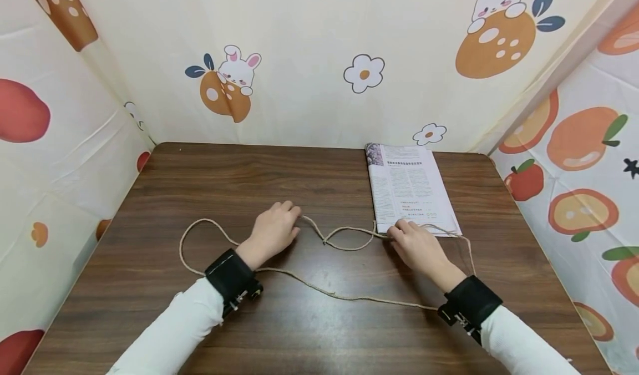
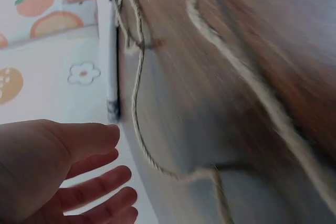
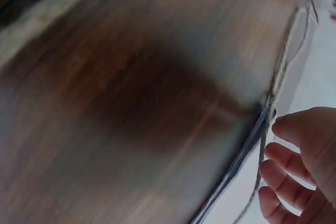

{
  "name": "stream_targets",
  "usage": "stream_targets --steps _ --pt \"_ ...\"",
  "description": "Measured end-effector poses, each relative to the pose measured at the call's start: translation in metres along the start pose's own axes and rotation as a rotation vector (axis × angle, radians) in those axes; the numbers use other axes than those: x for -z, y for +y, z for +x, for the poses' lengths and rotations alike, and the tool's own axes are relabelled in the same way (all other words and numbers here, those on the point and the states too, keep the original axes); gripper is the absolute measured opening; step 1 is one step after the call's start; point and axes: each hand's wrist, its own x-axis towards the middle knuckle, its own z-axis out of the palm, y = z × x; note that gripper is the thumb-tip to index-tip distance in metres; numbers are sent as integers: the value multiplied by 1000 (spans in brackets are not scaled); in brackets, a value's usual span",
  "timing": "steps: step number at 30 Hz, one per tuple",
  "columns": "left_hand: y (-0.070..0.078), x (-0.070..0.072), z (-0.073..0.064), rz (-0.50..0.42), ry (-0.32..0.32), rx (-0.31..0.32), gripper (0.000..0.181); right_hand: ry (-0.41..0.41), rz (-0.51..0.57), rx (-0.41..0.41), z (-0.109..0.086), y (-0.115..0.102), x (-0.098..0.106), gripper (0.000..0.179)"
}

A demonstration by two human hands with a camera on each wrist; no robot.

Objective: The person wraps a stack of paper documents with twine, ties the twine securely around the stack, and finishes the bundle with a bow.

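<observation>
Watch for a snag in that rope point(image 1: 359, 298), sprawled over the table point(image 1: 299, 181) and the near edge of the magazine point(image 1: 411, 189)!
Loose-fingered and empty with the left hand point(image 1: 273, 228); only touching, perhaps, with the relaxed right hand point(image 1: 416, 244); could jam the crossed loop point(image 1: 349, 249) by tugging too hard.

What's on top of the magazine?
Head view: rope crosses the near-right corner of the magazine. The right hand hides part of the near edge; anything there can't be seen.
</observation>
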Motion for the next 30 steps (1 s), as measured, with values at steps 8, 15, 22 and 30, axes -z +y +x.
stream_targets --steps 8,15,22,30 --pt "17 -17 25 170 -69 -103 18 -49 -33 -20 4 -9 -8 21" --pt "21 -26 24 168 -102 -64 6 -90 -39 -49 2 -11 -6 22" --pt "14 -18 16 80 -112 -20 4 -70 18 -83 -3 0 5 19" --pt "-1 -1 4 -84 -112 27 13 -35 52 -111 -9 14 25 16"
